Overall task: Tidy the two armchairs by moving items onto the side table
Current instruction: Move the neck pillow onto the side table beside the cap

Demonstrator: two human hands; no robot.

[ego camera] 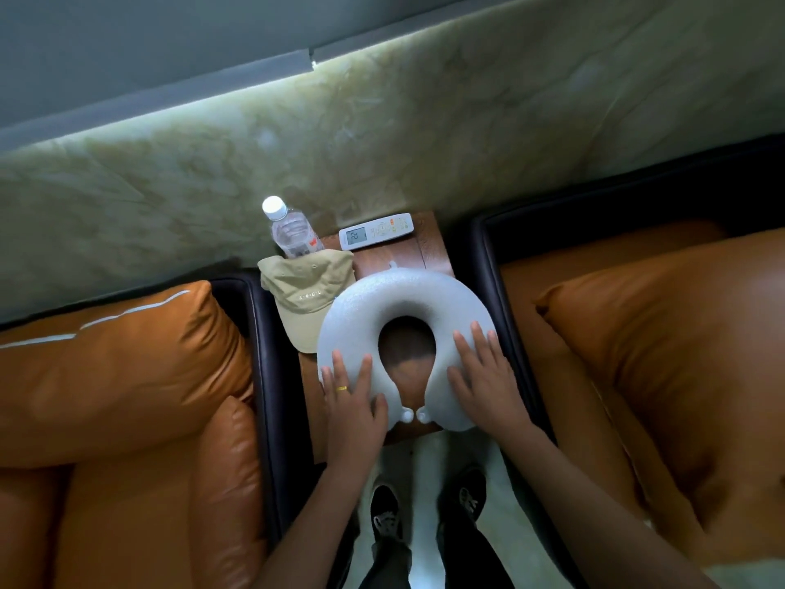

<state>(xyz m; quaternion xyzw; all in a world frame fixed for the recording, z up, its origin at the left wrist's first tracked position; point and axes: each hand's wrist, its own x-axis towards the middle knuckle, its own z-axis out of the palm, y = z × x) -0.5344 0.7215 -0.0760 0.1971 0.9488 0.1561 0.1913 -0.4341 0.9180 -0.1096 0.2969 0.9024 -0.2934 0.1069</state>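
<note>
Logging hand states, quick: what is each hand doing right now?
Left hand: open, fingers flat on the neck pillow.
Right hand: open, fingers also flat on the neck pillow.

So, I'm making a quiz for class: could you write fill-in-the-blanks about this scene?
The left hand and right hand lie flat on the grey U-shaped neck pillow; the gold ring is on the ____ one.
The clear plastic water bottle has a ____ lid.
The beige baseball cap lies ____ the bottle and the pillow.
Missing: left; white; between.

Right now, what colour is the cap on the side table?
Khaki beige cap, with small lettering on its front; head view shows it.
</note>
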